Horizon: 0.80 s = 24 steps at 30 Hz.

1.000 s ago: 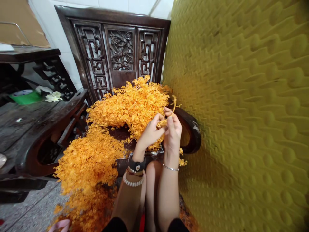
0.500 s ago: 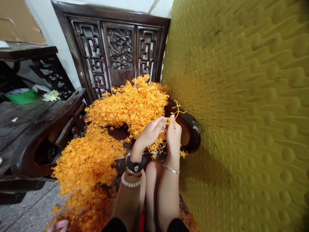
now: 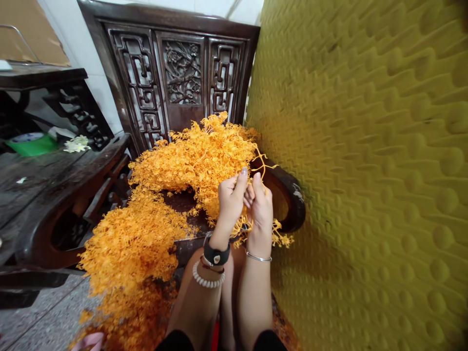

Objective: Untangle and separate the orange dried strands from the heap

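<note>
The left hand (image 3: 230,202) and right hand (image 3: 260,209) hold a thin orange sprig (image 3: 262,168) in closely pinched fingers, just above a heap of branching orange strands (image 3: 193,165) piled on a dark carved wooden chair (image 3: 183,73).

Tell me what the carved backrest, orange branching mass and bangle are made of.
The carved backrest looks like dark polished hardwood, going by its sheen and cut fretwork. The orange branching mass seems dried plant or fungal matter, matte and fine-stranded. The bangle looks like silver-toned metal, from its shine.
</note>
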Each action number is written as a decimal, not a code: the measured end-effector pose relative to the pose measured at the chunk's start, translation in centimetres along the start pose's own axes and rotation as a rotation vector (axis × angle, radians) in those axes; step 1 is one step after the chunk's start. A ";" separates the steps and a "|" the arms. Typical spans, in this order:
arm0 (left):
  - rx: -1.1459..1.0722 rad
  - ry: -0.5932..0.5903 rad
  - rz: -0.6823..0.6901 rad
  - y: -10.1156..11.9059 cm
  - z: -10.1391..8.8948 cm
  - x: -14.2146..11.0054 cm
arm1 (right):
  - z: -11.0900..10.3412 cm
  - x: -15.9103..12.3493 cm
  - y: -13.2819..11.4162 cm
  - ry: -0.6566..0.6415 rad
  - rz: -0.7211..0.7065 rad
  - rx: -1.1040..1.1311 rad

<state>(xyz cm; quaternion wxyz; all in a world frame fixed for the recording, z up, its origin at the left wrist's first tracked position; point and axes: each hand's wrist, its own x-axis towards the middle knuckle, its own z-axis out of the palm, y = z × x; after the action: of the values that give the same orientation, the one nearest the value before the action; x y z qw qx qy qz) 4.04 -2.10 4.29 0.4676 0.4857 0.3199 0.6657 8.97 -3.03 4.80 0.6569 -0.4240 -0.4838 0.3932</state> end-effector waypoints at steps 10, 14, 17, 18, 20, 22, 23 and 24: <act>-0.561 0.353 0.011 1.7 -2.6 1.3 | -3.2 1.1 -0.6 0.135 -0.132 0.523; -0.476 0.108 0.033 2.0 -2.4 0.8 | -2.5 0.7 -1.0 0.138 -0.091 0.459; -0.276 -0.113 -0.003 1.4 -1.7 0.4 | -1.2 0.3 -1.0 0.205 -0.126 0.429; -0.168 -0.214 -0.007 1.2 -1.5 0.3 | -0.9 0.3 -1.0 0.237 -0.132 0.407; 0.084 -0.418 0.038 1.1 -1.4 0.0 | -0.8 0.4 -0.6 0.331 -0.140 0.354; 0.335 -0.578 0.107 1.2 -1.5 -0.2 | -1.1 0.6 -0.2 0.405 -0.134 0.332; 0.441 -0.635 0.125 1.3 -1.5 -0.3 | -1.4 0.8 0.1 0.421 -0.128 0.335; 0.525 -0.675 0.126 1.3 -1.6 -0.4 | -1.7 1.0 0.3 0.421 -0.122 0.345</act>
<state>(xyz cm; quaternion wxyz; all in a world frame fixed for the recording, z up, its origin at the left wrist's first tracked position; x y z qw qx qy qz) 2.21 -2.89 4.79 0.3648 0.7975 0.2771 0.3927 10.82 -2.28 4.49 0.8278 -0.3486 -0.2871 0.3327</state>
